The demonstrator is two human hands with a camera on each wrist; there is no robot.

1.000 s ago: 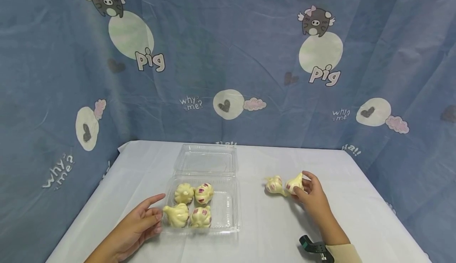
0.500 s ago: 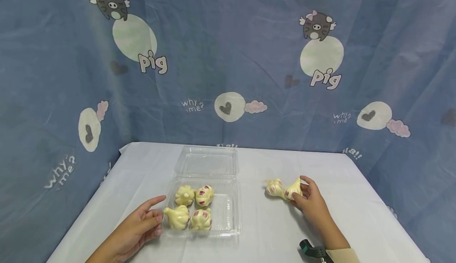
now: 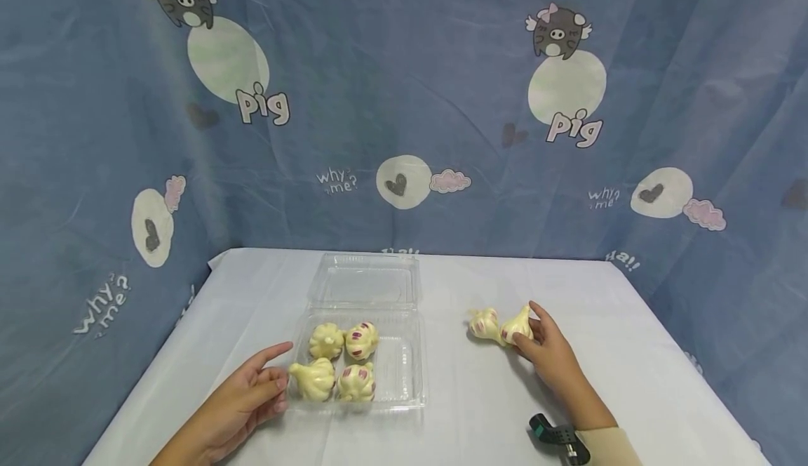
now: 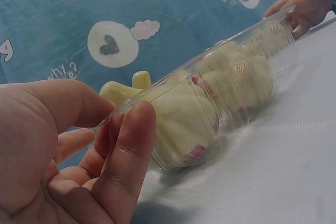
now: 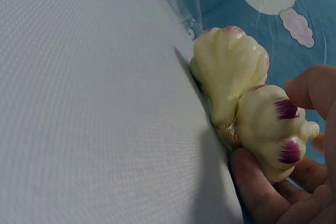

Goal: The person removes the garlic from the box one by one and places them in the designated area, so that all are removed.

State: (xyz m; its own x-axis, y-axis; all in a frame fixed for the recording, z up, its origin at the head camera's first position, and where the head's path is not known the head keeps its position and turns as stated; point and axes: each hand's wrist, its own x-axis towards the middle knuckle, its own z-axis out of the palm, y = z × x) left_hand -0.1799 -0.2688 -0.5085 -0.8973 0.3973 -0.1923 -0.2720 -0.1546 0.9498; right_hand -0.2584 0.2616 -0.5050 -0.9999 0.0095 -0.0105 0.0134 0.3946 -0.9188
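Note:
In the head view my left hand [image 3: 236,403] is at the left side of a clear plastic clamshell box [image 3: 413,364]. The left wrist view shows the thumb and fingers pinching the box rim [image 4: 184,66]. Several garlic bulbs [image 3: 315,380], cream with purple patches, sit in the left part of its base. Out on the table to the right, my right hand [image 3: 555,357] grips a garlic bulb [image 3: 516,327] between thumb and fingers. That bulb touches another garlic bulb [image 3: 483,324] lying to its left. In the right wrist view the held bulb [image 5: 270,124] is close to the tablecloth.
The box's transparent lid [image 3: 366,282] lies folded back behind the base. A white cloth [image 3: 467,403] covers the table. Behind it hangs a blue printed curtain [image 3: 404,66]. A dark strap-like device [image 3: 555,432] is on the right wrist.
My right hand has moved slightly left with its garlic bulb, bringing it up against the other loose bulb. The left hand keeps its place on the box, and the head view tilts a little.

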